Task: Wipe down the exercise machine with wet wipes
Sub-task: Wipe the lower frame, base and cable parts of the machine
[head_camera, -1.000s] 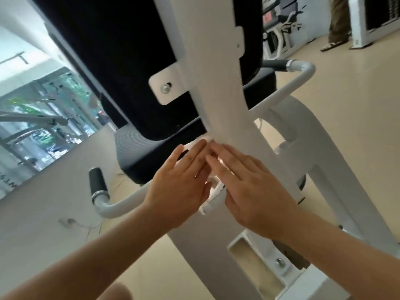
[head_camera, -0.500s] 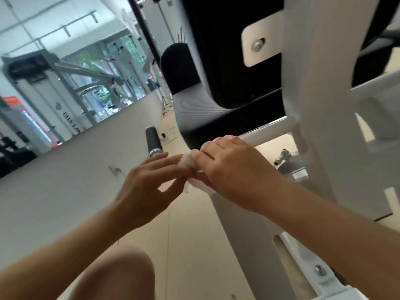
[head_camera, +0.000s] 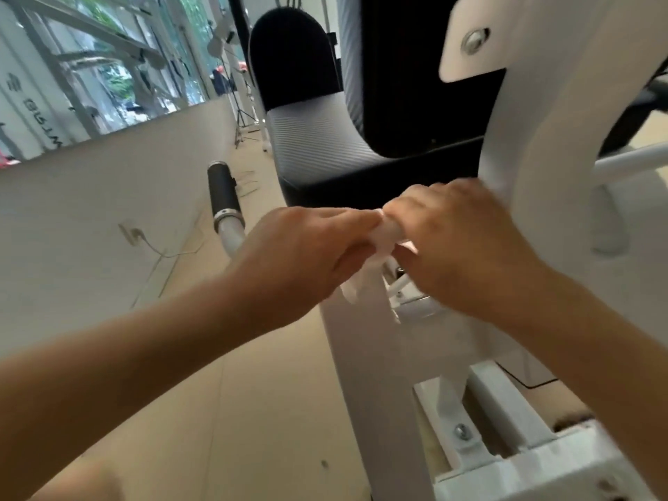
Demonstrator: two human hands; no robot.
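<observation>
A white-framed exercise machine [head_camera: 564, 146] with a black padded seat [head_camera: 325, 139] and backrest fills the right side. A crumpled white wet wipe [head_camera: 379, 247] hangs between my two hands, just in front of the frame's upright. My left hand [head_camera: 300, 254] pinches the wipe's left side with its fingertips. My right hand [head_camera: 459, 244] grips the wipe's right side with curled fingers, close to the white upright. The wipe's lower end dangles free below my fingers.
A black-gripped handle [head_camera: 223, 193] on a white tube sticks up left of my hands. A low white wall [head_camera: 90, 211] with a socket and cable runs along the left. Beige floor [head_camera: 253, 410] lies below. The machine's bolted base bracket [head_camera: 506, 446] sits at lower right.
Both hands have come off the white upright where they pressed flat. They now hold the wipe between them in front of the frame, and my view has swung left and closer.
</observation>
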